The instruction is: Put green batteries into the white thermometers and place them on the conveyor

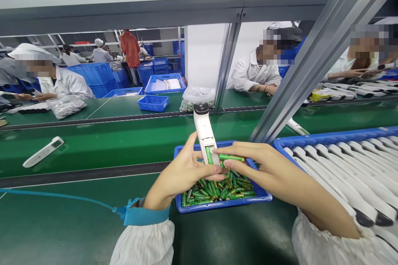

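Note:
My left hand (183, 169) grips a white handheld device (202, 126), which stands tilted with its open battery compartment facing me. A green battery (209, 155) lies in that compartment. My right hand (258, 165) pinches a second green battery (231, 157) crosswise just above the device's lower end. Both hands are directly over a blue plastic tray (224, 206) holding several loose green batteries (217, 192). My fingers hide the device's lower end and part of the tray.
A blue tray of white devices (336, 140) sits close on the right. One white device (43, 152) lies on the green belt at left. A blue strap (143, 215) circles my left wrist. Co-workers in white coats sit beyond a metal frame (226, 64).

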### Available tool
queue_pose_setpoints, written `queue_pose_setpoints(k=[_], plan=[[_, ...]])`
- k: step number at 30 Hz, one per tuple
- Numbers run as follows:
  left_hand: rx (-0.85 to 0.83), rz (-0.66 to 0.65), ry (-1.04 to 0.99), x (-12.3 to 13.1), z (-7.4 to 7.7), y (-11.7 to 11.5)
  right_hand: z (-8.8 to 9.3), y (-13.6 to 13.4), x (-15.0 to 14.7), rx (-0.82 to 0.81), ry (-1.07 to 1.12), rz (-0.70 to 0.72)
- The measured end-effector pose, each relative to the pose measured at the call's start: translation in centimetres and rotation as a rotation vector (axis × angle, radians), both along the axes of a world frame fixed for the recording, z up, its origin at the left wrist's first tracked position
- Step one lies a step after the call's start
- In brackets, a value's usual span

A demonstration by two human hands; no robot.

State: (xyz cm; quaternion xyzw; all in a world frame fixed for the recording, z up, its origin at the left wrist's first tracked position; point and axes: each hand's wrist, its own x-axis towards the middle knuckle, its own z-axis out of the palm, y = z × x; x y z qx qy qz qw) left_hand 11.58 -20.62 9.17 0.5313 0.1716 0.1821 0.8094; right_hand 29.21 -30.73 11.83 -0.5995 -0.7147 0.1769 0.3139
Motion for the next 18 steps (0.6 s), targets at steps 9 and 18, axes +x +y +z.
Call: queue_pose_setpoints(k=[9,18], plan=[[0.165,0.026,0.037,0.2,-0.3,-0.1,-0.1,0.2,-1.2,0.003,0.058,-0.137],[0.102,0.086,0.016,0.9,0.7,-0.8,-0.5,0.9,-2.5,0.001,0.061,-0.122]])
